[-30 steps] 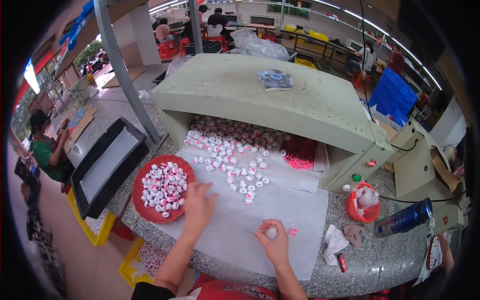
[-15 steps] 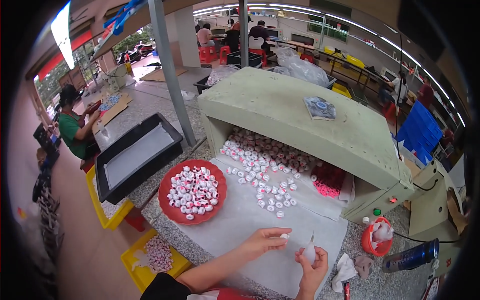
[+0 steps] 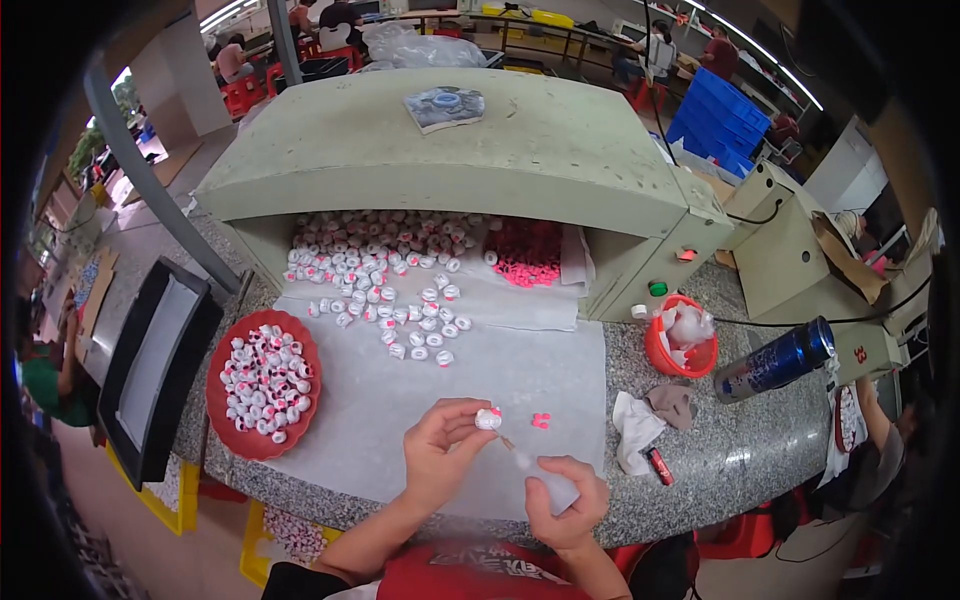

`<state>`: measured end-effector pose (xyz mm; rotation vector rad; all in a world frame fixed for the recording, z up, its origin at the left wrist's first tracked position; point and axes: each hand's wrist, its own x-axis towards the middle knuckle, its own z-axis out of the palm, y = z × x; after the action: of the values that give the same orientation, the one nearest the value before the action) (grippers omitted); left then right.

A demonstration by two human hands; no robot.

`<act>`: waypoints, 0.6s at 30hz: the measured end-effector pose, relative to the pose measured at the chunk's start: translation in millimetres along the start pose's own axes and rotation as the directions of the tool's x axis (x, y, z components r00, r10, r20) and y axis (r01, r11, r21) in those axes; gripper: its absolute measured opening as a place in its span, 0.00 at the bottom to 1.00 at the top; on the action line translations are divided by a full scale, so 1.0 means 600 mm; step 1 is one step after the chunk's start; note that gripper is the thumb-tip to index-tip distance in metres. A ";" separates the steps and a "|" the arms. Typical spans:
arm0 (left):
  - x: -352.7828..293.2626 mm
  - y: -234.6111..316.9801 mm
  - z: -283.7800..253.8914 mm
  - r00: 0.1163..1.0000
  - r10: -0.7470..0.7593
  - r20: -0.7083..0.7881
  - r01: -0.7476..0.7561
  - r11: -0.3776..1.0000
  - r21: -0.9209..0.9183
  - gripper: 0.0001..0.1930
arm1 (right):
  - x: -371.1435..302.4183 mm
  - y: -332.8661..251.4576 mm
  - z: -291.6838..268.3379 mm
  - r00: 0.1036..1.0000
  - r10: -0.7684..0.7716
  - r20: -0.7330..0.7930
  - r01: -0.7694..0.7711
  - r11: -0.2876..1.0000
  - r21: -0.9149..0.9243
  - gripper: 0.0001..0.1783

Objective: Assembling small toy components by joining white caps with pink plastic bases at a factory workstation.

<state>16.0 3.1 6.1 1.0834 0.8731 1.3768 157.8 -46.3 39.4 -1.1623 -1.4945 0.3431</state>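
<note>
My left hand pinches a small round white piece with pink marks between thumb and fingers. In my right hand is a white squeeze bottle with a thin needle tip. The tip points up and left and ends close under the white piece; I cannot tell if they touch. A small pink piece lies on the white paper sheet just right of the hands. Several similar white pieces are scattered farther back on the sheet.
A greenish-grey metal box opens toward me, with many white pieces and a pink pile inside. At left stand a red scalloped bowl of white pieces and a black tray. Right are an orange basket, cloths and a blue tumbler.
The view has turned to the right. My hands have come closer together, and the bottle's needle tip, pointing up and apart before, now tilts toward the white piece in my left hand.
</note>
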 end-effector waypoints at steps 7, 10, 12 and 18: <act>-0.011 0.002 -0.002 0.999 0.038 -0.009 -0.038 0.999 0.017 0.15 | -0.003 0.003 0.006 0.998 -0.061 -0.008 0.062 0.997 0.054 0.12; -0.011 0.001 -0.002 0.998 0.069 0.011 -0.069 0.997 0.028 0.15 | -0.003 0.007 0.007 0.998 -0.057 -0.015 0.058 0.997 0.059 0.12; -0.010 0.001 -0.002 0.998 0.055 0.007 -0.055 0.998 0.015 0.15 | -0.002 0.007 0.009 0.998 -0.058 -0.008 0.058 0.997 0.058 0.12; -0.009 0.002 0.002 0.997 0.075 0.002 -0.075 0.996 0.051 0.15 | -0.001 0.011 0.004 0.997 -0.071 -0.008 0.071 0.996 0.056 0.12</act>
<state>16.8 -2.3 6.9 1.1658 0.8793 1.4235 158.7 -42.6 33.4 -1.0624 -1.5082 0.3307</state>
